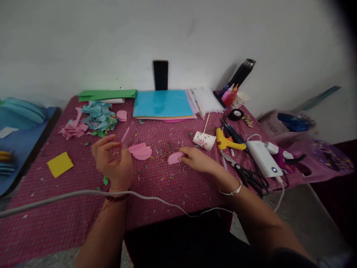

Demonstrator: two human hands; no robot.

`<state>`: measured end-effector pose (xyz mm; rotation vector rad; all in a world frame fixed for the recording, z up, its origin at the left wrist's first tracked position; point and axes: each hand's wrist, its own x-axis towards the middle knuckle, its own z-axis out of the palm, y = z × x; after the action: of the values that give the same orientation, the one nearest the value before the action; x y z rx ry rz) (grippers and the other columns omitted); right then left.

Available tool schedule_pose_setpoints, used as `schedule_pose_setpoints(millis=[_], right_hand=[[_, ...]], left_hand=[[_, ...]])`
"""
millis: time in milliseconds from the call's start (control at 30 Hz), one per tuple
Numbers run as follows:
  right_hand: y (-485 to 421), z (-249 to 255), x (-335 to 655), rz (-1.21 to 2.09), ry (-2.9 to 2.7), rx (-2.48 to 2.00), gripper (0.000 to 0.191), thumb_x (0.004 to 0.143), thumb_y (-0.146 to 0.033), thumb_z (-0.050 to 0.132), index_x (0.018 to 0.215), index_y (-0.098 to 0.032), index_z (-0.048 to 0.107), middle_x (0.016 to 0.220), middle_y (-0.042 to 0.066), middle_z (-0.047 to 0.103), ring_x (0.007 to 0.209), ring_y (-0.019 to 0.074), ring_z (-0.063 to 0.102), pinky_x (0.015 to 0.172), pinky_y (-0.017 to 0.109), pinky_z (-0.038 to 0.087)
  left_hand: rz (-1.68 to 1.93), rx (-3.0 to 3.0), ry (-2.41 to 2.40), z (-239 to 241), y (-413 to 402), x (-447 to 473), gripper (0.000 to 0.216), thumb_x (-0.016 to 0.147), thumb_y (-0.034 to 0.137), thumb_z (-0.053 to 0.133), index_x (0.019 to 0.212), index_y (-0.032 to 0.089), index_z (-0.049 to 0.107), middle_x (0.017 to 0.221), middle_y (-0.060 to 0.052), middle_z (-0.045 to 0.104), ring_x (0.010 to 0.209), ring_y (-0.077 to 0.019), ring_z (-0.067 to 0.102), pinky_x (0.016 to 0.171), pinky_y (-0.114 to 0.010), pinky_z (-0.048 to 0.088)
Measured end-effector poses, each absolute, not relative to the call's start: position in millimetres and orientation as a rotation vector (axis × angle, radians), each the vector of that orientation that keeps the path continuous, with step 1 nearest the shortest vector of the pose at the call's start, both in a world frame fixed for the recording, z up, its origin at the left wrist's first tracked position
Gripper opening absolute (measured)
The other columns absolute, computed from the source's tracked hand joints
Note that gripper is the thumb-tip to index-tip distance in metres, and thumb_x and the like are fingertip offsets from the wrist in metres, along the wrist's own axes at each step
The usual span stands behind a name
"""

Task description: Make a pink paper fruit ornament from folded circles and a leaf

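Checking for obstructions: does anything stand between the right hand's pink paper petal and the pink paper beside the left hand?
Nothing visible blocks the way; only small scraps lie on the checked tablecloth between the petal and that pink paper.

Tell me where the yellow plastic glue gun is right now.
In the head view, the yellow plastic glue gun lies on the right, between the white printed paper cup and the white rectangular device, beyond the black-handled scissors.

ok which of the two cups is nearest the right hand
The cup just left of the glue gun; the other cup sits farther from the right hand, beside the red bottle.
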<state>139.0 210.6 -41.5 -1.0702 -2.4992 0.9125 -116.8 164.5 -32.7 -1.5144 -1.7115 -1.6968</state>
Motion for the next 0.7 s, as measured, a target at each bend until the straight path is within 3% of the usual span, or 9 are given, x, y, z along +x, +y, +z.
schedule_pose_setpoints(millis=[233,333,433,533,700], right_hand=[[246,-39,71,0.974,-2.314,-1.149,0.009,0.088,-0.019,0.052,0.082,-0.016,0.057,0.072,-0.001,0.057,0.064,0.0124,0.051,0.059,0.024,0.04],[250,-47,52,0.943,-2.284,-1.135,0.025,0.088,-0.021,0.054,0.111,-0.012,0.055,0.094,0.006,0.066,0.078,0.0141,0.059,0.069,0.027,0.047],[239,-48,63,0.862,-2.286,-1.101,0.04,0.086,-0.02,0.058,0.125,-0.012,0.05,0.116,0.012,0.062,0.099,0.0176,0.059,0.088,0.033,0.046],[217,-38,100,0.777,-2.299,-1.088,0.039,0.085,-0.018,0.058,0.124,-0.014,0.054,0.122,0.013,0.06,0.112,0.0206,0.054,0.099,0.038,0.041],[180,-26,183,0.624,-2.206,-1.217,0.028,0.087,-0.017,0.054,0.114,-0.019,0.06,0.111,0.009,0.064,0.107,0.0204,0.057,0.096,0.039,0.044]], left_hand=[[-1.693,-1.584,-1.681,-30,158,-123,0.015,0.079,0.01,0.061,0.085,0.022,0.055,0.103,-0.001,0.062,0.104,-0.0227,0.058,0.09,-0.053,0.048],[-1.68,-1.616,-1.68,-35,159,-120,0.019,0.075,0.008,0.063,0.086,0.023,0.056,0.102,-0.003,0.063,0.104,-0.0245,0.058,0.09,-0.053,0.048],[-1.683,-1.646,-1.682,-40,160,-117,0.022,0.073,0.007,0.065,0.086,0.023,0.058,0.1,-0.006,0.063,0.101,-0.026,0.059,0.09,-0.054,0.048],[-1.678,-1.704,-1.694,-43,161,-115,0.023,0.072,0.006,0.065,0.085,0.023,0.059,0.101,-0.008,0.064,0.101,-0.0267,0.058,0.091,-0.053,0.047],[-1.617,-1.827,-1.71,-46,158,-107,0.022,0.071,0.007,0.065,0.087,0.022,0.059,0.102,-0.005,0.063,0.101,-0.0267,0.058,0.092,-0.051,0.046]])
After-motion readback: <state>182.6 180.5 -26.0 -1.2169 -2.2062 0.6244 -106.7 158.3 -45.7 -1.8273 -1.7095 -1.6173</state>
